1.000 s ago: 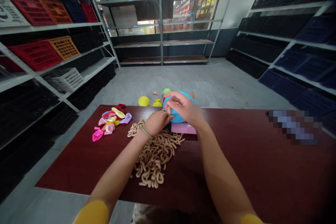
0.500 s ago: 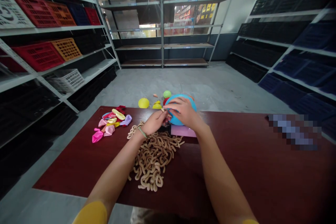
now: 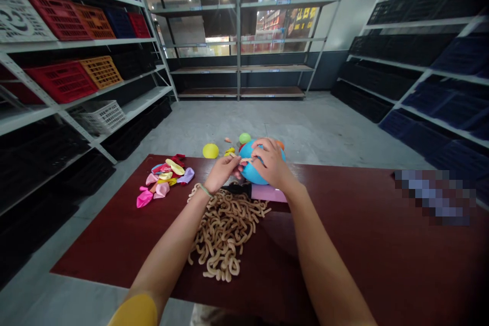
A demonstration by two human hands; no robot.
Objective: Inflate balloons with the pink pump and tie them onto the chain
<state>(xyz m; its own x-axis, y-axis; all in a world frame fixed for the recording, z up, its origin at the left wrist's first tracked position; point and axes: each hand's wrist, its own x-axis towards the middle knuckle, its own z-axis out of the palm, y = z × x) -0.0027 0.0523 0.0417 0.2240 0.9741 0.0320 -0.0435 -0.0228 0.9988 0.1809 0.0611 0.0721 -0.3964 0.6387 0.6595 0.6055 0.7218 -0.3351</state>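
My right hand (image 3: 272, 163) grips a round blue inflated balloon (image 3: 250, 170) from above, its fingers spread over the top. My left hand (image 3: 223, 173) sits just left of the balloon, and its fingertips pinch a small tan strip (image 3: 232, 155) near the balloon. A heap of curled tan strips (image 3: 223, 237) lies under my left wrist. A black object (image 3: 237, 189) and a pink sheet (image 3: 268, 192) lie below the balloon. A green band (image 3: 206, 191) circles my left wrist.
The dark red table (image 3: 355, 249) holds a pile of limp coloured balloons (image 3: 164, 181). A yellow balloon (image 3: 210, 151) and a green balloon (image 3: 245, 138) stand beyond the hands. A pixelated patch (image 3: 435, 196) covers the table's right side. Metal shelves with crates flank the concrete floor.
My left hand has drawn slightly back and left from the balloon, uncovering more of the black object. The blue balloon stays under my right hand. The view has tilted slightly.
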